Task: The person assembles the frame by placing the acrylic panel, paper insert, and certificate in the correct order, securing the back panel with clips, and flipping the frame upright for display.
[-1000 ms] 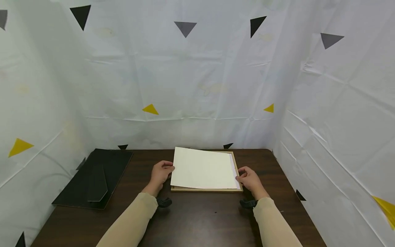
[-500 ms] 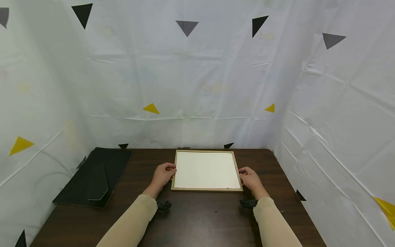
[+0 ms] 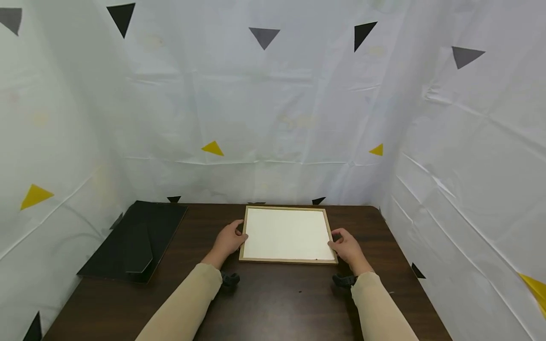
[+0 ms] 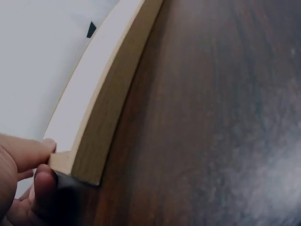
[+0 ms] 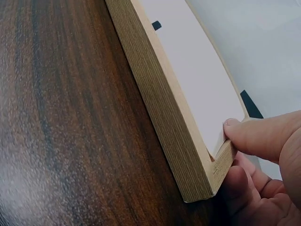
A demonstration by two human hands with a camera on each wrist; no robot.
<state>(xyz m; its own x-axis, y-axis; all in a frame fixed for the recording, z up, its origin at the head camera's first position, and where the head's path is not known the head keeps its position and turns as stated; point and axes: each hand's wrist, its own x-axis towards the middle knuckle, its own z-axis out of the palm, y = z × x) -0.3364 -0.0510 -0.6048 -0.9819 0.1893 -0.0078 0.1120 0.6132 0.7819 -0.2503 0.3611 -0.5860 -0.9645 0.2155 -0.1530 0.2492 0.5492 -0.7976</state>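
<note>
A light wooden picture frame (image 3: 288,261) lies flat on the table, with a white sheet (image 3: 286,234) seated inside its rim. My left hand (image 3: 228,240) grips the frame's left side; in the left wrist view the thumb (image 4: 35,151) rests on the rim and a curled finger sits against the outer side. At the opposite side, my right hand (image 3: 347,247) holds the frame between thumb and fingers. Its thumb (image 5: 263,136) presses the sheet's edge beside the rim in the right wrist view. A small dark tab (image 5: 157,25) shows at the frame's inner edge.
A black backing board (image 3: 166,227) with a stand leg (image 3: 138,251) lies at the table's left. White curtains (image 3: 273,104) with printed triangles enclose the back and sides. The dark wooden table (image 3: 277,303) extends in front of the frame.
The white sheet, held skewed above the frame a second ago, has dropped and now lies inside the rim. My hands have shifted onto the frame's sides, and the left thumb now reaches over its edge.
</note>
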